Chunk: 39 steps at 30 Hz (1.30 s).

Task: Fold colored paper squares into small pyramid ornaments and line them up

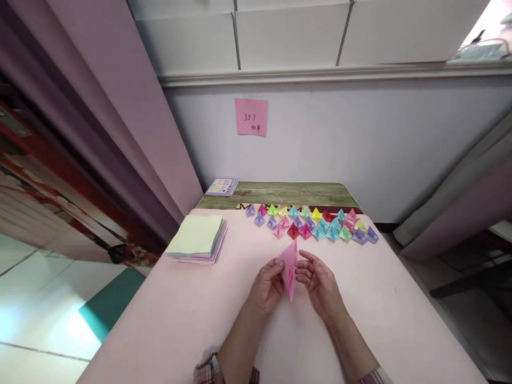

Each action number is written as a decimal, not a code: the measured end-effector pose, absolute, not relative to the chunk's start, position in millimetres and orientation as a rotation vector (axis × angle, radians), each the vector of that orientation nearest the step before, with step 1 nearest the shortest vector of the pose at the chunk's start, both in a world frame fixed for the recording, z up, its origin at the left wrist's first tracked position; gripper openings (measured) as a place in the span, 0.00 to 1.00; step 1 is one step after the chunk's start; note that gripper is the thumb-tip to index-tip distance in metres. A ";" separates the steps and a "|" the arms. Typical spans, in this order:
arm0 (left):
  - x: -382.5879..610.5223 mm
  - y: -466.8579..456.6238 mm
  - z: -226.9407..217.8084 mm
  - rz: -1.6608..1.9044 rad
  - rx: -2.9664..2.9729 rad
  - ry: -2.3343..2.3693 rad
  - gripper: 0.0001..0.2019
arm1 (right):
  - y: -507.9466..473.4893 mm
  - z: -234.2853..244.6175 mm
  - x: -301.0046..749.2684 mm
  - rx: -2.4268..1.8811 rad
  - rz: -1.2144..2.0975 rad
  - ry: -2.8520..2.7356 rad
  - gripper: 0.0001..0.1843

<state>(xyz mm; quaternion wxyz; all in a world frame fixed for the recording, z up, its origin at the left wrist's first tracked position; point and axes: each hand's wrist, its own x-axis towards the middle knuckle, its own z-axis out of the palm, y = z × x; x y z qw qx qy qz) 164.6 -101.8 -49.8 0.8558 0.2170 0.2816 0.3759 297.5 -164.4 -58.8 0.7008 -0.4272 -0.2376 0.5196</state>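
Note:
A partly folded piece of pink origami paper point(291, 266) is held up over the table, with pointed ends at top and bottom. My left hand point(269, 284) pinches its left side, the thumb lying across the front. Beside its right edge is my right hand point(318, 280), fingers bent but apart; the fingertips are close to the paper, and whether they touch it I cannot tell. Beyond the hands, small folded paper boats point(305, 231) in many colours stand in rows. A stack of coloured paper squares point(196, 237), pale yellow on top, lies to the left.
The pale pink tabletop point(200, 320) reaches a green wood-patterned strip point(280, 191) at the back. A small printed packet point(222, 186) rests at the far left corner. Behind stands a wall bearing a pink note point(252, 117). Curtains point(152, 122) hang on the left.

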 end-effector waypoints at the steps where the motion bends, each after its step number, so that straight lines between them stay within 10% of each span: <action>1: 164.7 -102.0 -49.9 0.781 0.448 0.575 0.12 | -164.3 -59.0 295.3 -0.965 1.154 -0.553 0.25; 21: 167.0 -104.9 -50.3 0.692 0.436 0.542 0.10 | -160.9 -64.4 294.4 -1.026 1.115 -0.691 0.17; 39: 179.3 -114.0 -58.6 0.790 0.600 0.659 0.16 | -164.4 -69.6 292.4 -1.523 0.274 -1.194 0.06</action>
